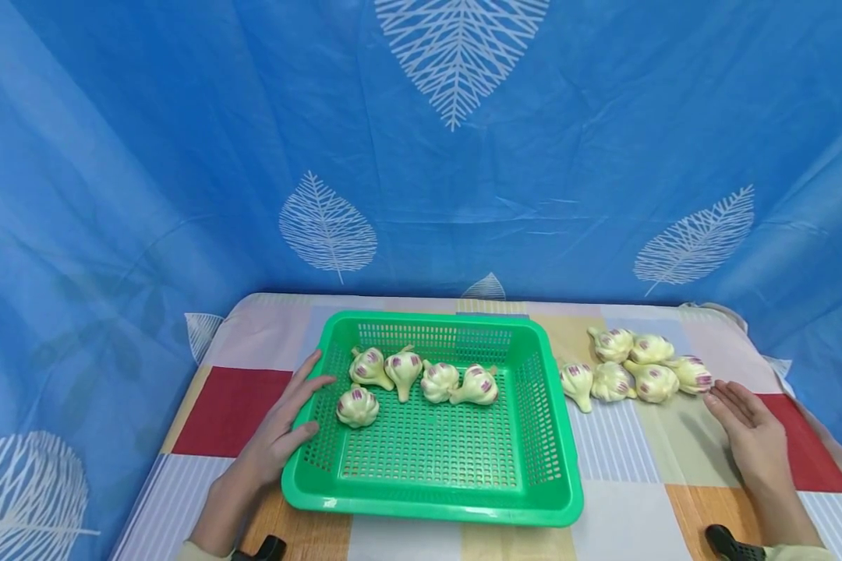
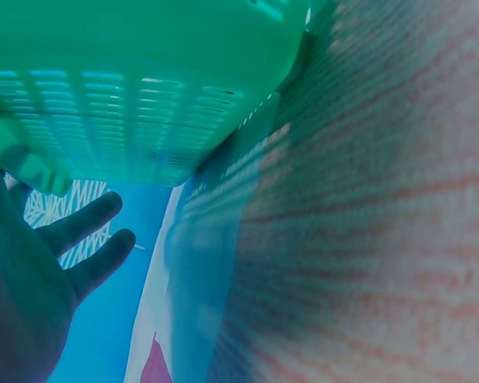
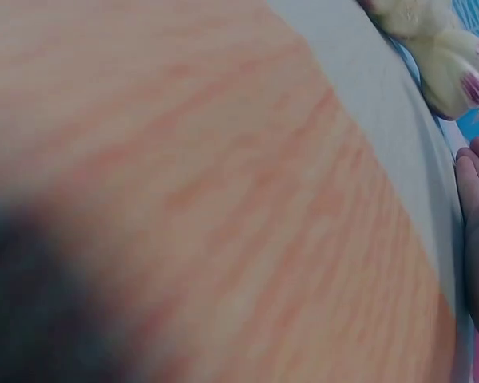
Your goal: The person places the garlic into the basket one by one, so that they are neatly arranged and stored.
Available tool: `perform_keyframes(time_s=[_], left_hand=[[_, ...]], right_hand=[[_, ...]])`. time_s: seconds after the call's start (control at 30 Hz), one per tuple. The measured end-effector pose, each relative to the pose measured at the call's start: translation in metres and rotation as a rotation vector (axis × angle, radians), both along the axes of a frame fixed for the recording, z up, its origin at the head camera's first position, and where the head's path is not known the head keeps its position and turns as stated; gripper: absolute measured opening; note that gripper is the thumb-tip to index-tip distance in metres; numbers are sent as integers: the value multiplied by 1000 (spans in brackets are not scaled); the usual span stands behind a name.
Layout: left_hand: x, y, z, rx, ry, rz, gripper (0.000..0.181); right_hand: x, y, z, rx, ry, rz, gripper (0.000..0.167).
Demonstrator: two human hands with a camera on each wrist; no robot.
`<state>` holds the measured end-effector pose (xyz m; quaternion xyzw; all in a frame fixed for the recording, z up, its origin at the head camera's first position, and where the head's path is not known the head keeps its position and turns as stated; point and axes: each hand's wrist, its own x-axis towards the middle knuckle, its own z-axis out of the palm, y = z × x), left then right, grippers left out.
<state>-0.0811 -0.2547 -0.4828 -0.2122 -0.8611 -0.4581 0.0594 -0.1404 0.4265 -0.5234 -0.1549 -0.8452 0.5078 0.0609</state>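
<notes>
A green plastic basket with slotted walls sits on the table, holding several purple-streaked garlic bulbs toward its back and left. My left hand rests at the basket's left rim, thumb and fingers spread; in the left wrist view two of its fingers extend straight below the green wall. To the right of the basket, several more garlic bulbs lie clustered. Beside the rightmost bulb is my right hand, fingers extended and holding nothing; whether the fingertips touch it I cannot tell.
A patchwork-patterned cloth covers the table. Blue curtains with white leaf prints hang behind and at both sides. Dark straps circle both wrists.
</notes>
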Motion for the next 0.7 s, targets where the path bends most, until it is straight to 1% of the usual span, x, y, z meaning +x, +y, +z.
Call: perform_keyframes(time_s=[0.03,0.2,0.3,0.37,0.53,0.6,0.63,0.7], left_hand=[[0,0,0,2,2,-1,60],[0,-1,-1,8,6,-8,60],[0,-1,0,5,-2,1,60],[1,-1,0,3,-7,5,61],[1,0,2,11,-15,1,61],[1,0,2,8,-15,2,61],[1,0,2,10,-14,3,61],[1,1,3,7,-14,2,61]], right_hand=[[-3,1,0,-13,11,12,77],[-17,5,2,1,34,62,74],[-25,5,2,22,52,88,73],[-31,4,2,19,74,101,72],[-43,3,1,-63,103,112,73],[-45,3,1,-98,103,111,74],[-46,3,2,-97,96,109,74],[-45,3,3,-47,62,111,75]])
